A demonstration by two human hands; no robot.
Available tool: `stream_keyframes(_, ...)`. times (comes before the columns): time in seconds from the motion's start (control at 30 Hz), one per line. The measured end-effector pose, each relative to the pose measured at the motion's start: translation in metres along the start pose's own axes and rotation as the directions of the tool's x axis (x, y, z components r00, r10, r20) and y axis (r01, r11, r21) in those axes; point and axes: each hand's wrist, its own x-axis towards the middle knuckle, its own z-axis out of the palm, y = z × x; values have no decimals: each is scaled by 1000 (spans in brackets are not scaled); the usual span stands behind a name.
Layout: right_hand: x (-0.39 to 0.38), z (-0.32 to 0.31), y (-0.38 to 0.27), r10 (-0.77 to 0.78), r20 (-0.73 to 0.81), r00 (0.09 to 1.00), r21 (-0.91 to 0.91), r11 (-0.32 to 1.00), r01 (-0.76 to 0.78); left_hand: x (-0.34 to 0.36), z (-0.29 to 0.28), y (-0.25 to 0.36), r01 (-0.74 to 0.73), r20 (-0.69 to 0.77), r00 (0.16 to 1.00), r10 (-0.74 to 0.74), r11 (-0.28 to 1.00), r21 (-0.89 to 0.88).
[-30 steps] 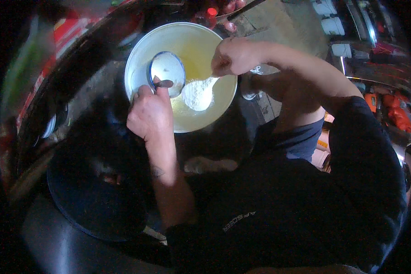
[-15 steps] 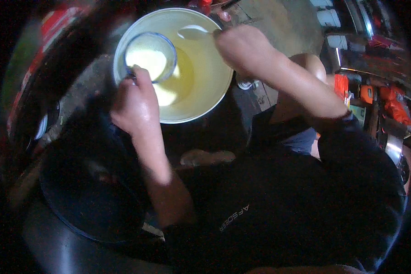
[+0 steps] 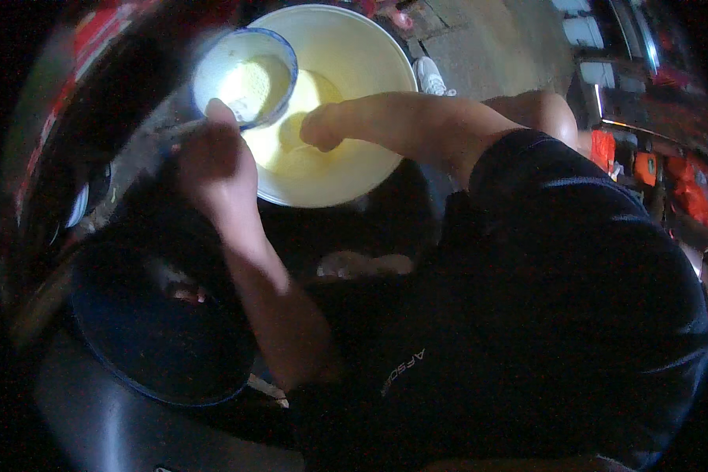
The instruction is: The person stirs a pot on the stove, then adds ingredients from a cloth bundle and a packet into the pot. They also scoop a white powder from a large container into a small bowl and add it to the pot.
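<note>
A large pale bucket (image 3: 374, 169) holds yellowish liquid (image 3: 299, 161), brightly lit in one patch. My left hand (image 3: 216, 157) is closed on the near edge of a round, blue-rimmed mug (image 3: 282, 49), its thumb at the rim. The mug is tilted over the bucket's left side, with something pale and bright inside. My right hand (image 3: 322, 128) reaches down into the bucket, fingers closed and close to the liquid. It grips a spoon, which is now mostly hidden below the hand.
A big dark round vessel (image 3: 157, 338) with a shiny surface stands near me on the left. A white shoe (image 3: 430, 77) is on the floor beyond the bucket. Orange and red items (image 3: 645, 167) crowd the right side. A bare foot (image 3: 362, 264) shows below the bucket.
My right hand has moved left and down, from the bucket's right rim into its middle, taking the spoon along. The mug has shifted slightly left and up and is tipped more.
</note>
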Motion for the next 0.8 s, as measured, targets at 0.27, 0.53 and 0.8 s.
stream_keyframes(0.27, -71, -56, 18, 9, -25, 1000, 377, 926, 1, -1, -1, 7, 189, 50, 982, -183, 968, -167)
stream_keyframes(0.53, -202, -107, -2, 63, -45, 997, 412, 911, -39, -17, 3, 35, 116, 7, 993, -119, 977, 177)
stream_keyframes(0.8, -256, -149, -23, 239, -282, 929, 303, 941, -150, -16, -7, 33, 39, 178, 982, -67, 987, 153)
